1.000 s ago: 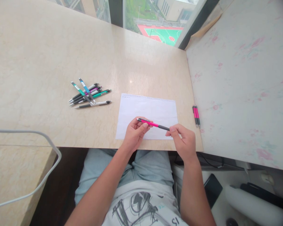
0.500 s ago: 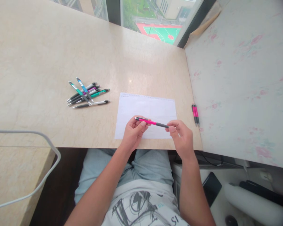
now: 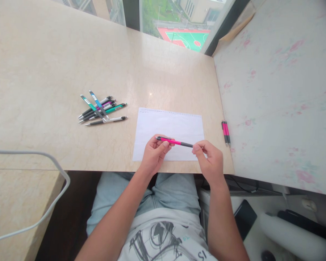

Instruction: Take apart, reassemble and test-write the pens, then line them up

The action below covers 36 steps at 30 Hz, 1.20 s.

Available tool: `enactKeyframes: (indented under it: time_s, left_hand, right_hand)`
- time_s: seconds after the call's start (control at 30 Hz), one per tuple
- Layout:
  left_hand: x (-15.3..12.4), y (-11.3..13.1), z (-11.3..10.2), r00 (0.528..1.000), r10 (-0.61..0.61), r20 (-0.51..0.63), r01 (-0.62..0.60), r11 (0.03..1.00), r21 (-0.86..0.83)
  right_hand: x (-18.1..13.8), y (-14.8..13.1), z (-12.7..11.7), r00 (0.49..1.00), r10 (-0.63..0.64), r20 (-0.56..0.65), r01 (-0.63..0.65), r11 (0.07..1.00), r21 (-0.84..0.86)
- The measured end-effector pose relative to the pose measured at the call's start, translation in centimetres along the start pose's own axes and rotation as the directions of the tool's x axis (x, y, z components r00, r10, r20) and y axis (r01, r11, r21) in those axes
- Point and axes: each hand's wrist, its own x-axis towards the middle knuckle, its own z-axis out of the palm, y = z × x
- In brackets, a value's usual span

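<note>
A pink ballpoint pen (image 3: 177,142) with a dark grip is held over the lower part of a white sheet of paper (image 3: 168,125). My left hand (image 3: 155,152) pinches its clip end between thumb and fingers. At the other end, the fingertips of my right hand (image 3: 208,156) close round the tip and hide it. Small handwriting runs along the paper's top edge. Left of the paper lies a loose pile of pens (image 3: 101,108) in white, green, blue and purple, all with dark grips.
Two pink pens (image 3: 225,133) lie side by side at the desk's right edge, by the flowered wall (image 3: 277,101). A white cable (image 3: 51,157) loops at the left front. A window (image 3: 179,21) stands behind the desk (image 3: 57,65). Below right is a dark phone-like slab (image 3: 245,218).
My right thumb and fingers have closed more fully over the pen's tip, which showed a little more before. My left hand keeps its hold, and the view has shifted very slightly.
</note>
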Motion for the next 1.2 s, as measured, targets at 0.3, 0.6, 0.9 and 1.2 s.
enactKeyframes:
  time_s: [0.3,0.6,0.9,1.2]
  left_hand:
    - [-0.06,0.02,0.2,1.0,0.002,0.013,-0.002,1.0,0.011]
    - [0.09,-0.19,-0.06,1.0,0.02,0.024,-0.02,1.0,0.017]
    - [0.07,-0.09,-0.01,1.0,0.01,-0.024,-0.009,1.0,0.012]
    - [0.18,-0.33,-0.32,0.999,0.022,0.034,-0.021,0.999,-0.034]
  right_hand:
    - [-0.22,0.21,0.24,0.999,-0.011,0.039,0.01,0.999,0.032]
    - [-0.12,-0.1,0.06,0.997,-0.075,0.013,0.076,0.994,-0.076]
    - [-0.22,0.31,0.67,0.992,-0.126,0.021,0.128,0.985,-0.118]
    - [-0.37,0.16,0.81,0.991,-0.133,0.011,0.134,0.986,-0.101]
